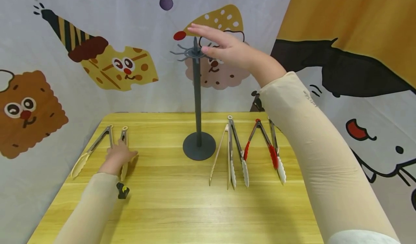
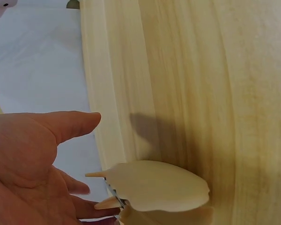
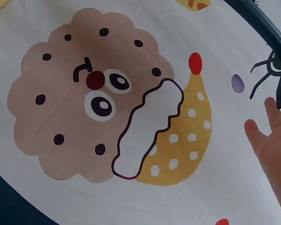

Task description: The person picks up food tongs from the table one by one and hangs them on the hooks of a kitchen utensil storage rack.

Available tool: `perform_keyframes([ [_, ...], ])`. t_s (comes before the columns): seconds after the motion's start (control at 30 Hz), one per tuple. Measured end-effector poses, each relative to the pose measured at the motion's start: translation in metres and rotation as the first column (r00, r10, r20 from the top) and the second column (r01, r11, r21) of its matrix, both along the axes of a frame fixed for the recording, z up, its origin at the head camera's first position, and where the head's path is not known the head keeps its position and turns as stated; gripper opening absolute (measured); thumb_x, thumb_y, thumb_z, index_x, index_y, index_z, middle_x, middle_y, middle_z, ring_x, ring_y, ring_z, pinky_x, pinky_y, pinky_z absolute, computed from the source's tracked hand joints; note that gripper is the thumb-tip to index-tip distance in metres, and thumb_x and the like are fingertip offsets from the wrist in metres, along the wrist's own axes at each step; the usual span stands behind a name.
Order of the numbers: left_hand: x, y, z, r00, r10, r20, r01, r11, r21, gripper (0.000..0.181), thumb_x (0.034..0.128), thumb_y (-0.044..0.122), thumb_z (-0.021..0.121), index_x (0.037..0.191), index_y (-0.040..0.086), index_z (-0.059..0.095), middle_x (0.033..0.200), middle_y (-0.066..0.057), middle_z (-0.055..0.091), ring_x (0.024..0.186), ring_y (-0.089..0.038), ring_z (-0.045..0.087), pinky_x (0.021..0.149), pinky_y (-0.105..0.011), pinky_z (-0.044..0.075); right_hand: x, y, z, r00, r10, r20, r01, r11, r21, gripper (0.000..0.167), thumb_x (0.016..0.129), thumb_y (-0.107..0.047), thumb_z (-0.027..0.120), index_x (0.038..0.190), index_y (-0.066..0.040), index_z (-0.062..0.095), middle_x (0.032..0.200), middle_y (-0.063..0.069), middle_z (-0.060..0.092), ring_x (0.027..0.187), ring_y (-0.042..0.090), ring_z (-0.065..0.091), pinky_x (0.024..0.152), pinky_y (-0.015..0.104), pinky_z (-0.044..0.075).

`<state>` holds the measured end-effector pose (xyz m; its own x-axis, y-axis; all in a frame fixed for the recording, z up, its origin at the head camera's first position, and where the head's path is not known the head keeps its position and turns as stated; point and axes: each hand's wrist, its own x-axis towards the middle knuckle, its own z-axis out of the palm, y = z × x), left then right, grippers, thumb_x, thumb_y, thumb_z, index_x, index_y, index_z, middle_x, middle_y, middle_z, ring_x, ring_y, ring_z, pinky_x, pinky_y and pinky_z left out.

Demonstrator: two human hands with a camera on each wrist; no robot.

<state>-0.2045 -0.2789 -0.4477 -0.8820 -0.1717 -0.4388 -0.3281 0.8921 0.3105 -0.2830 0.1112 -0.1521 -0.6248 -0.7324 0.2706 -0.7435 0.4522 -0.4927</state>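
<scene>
A dark grey stand (image 1: 197, 99) with a ring of thin hooks (image 3: 277, 64) at its top rises from a round base. Beside those hooks is my right hand (image 1: 230, 49), fingers straight and holding nothing. At the table's left, my left hand (image 1: 118, 155) reaches over a pair of cream-tipped tongs (image 1: 124, 170); its thumb sticks out to the side. In the left wrist view a cream tong head (image 2: 159, 185) lies just past the fingertips of that hand (image 2: 32, 164); whether they touch is unclear. More cream-tipped tongs (image 1: 80, 164) lie spread to the left.
Right of the stand lie white-tipped tongs (image 1: 245, 173), cream-tipped tongs (image 1: 212, 170) and red tongs (image 1: 273, 157); my right sleeve partly covers another white-tipped pair (image 1: 281, 170). A small black object (image 1: 122, 190) is by my left wrist. A cartoon-printed curtain (image 1: 136, 99) hangs behind the table.
</scene>
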Motion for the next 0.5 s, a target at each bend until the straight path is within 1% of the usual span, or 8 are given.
perform_keyframes([
  [0.1,0.0006,0.0003,0.0012,1.000,-0.008,0.001,0.008,1.000,-0.011,0.097,0.0934,0.043,0.051,0.144,-0.014,-0.009,0.139,-0.049,0.011,0.125,-0.065,0.011,0.100,-0.071,0.022,0.0001,0.0011,-0.0001,1.000,-0.018,0.018,0.018,1.000,0.021,0.052,0.101,-0.029,0.041,0.150,-0.029,0.027,0.157,-0.013,0.017,0.143,0.003,0.011,0.117,0.038,0.015],
  [0.17,0.0007,0.0003,0.0017,1.000,-0.017,0.002,0.017,1.000,-0.023,0.096,0.0933,0.043,0.051,0.143,-0.016,-0.005,0.138,-0.048,0.015,0.124,-0.065,0.013,0.099,-0.070,0.024,0.0004,0.0019,-0.0004,0.999,-0.033,0.038,0.032,0.999,0.033,0.051,0.101,-0.030,0.041,0.150,-0.031,0.027,0.157,-0.013,0.018,0.143,0.003,0.012,0.117,0.039,0.016],
  [0.2,0.0007,0.0003,0.0019,1.000,-0.023,0.002,0.023,0.999,-0.035,0.094,0.0931,0.043,0.052,0.143,-0.017,-0.001,0.136,-0.048,0.018,0.123,-0.064,0.015,0.097,-0.069,0.027,0.0005,0.0023,-0.0005,0.998,-0.036,0.047,0.035,0.999,0.035,0.051,0.101,-0.030,0.041,0.150,-0.032,0.027,0.157,-0.012,0.019,0.143,0.004,0.013,0.116,0.040,0.016],
  [0.27,0.0006,0.0004,0.0021,0.999,-0.044,-0.001,0.044,0.997,-0.069,0.086,0.0927,0.042,0.052,0.140,-0.019,0.015,0.132,-0.046,0.027,0.118,-0.061,0.022,0.092,-0.064,0.033,0.0007,0.0027,-0.0009,0.997,-0.052,0.062,0.049,0.998,0.043,0.051,0.100,-0.032,0.042,0.149,-0.034,0.027,0.156,-0.013,0.021,0.143,0.007,0.017,0.116,0.041,0.019],
  [0.33,0.0002,0.0000,0.0016,0.998,-0.065,-0.007,0.064,0.992,-0.108,0.075,0.0920,0.039,0.054,0.132,-0.021,0.033,0.127,-0.043,0.036,0.112,-0.057,0.028,0.084,-0.058,0.038,0.0012,0.0025,-0.0011,0.995,-0.069,0.070,0.065,0.996,0.053,0.051,0.100,-0.034,0.042,0.149,-0.036,0.027,0.155,-0.012,0.025,0.142,0.009,0.021,0.115,0.043,0.022],
  [0.4,0.0000,-0.0006,0.0012,0.996,-0.088,-0.020,0.084,0.985,-0.149,0.062,0.0909,0.036,0.055,0.118,-0.020,0.048,0.119,-0.041,0.044,0.106,-0.053,0.033,0.078,-0.052,0.039,0.0019,0.0021,-0.0013,0.993,-0.081,0.088,0.076,0.996,0.052,0.051,0.100,-0.035,0.043,0.148,-0.039,0.027,0.154,-0.011,0.028,0.141,0.010,0.026,0.113,0.043,0.025],
  [0.43,-0.0001,-0.0009,0.0010,0.995,-0.098,-0.028,0.092,0.982,-0.163,0.055,0.0904,0.032,0.054,0.112,-0.018,0.053,0.116,-0.040,0.047,0.104,-0.052,0.035,0.077,-0.051,0.039,0.0020,0.0018,-0.0015,0.992,-0.083,0.095,0.079,0.996,0.051,0.051,0.100,-0.035,0.043,0.148,-0.039,0.028,0.153,-0.010,0.030,0.141,0.011,0.028,0.113,0.043,0.026],
  [0.5,-0.0006,-0.0020,0.0005,0.993,-0.110,-0.041,0.101,0.978,-0.183,0.044,0.0893,0.026,0.054,0.102,-0.016,0.058,0.111,-0.040,0.050,0.102,-0.052,0.036,0.076,-0.050,0.039,0.0027,0.0014,-0.0016,0.991,-0.083,0.109,0.079,0.996,0.045,0.051,0.100,-0.034,0.043,0.148,-0.039,0.027,0.152,-0.009,0.032,0.140,0.011,0.030,0.112,0.042,0.029],
])
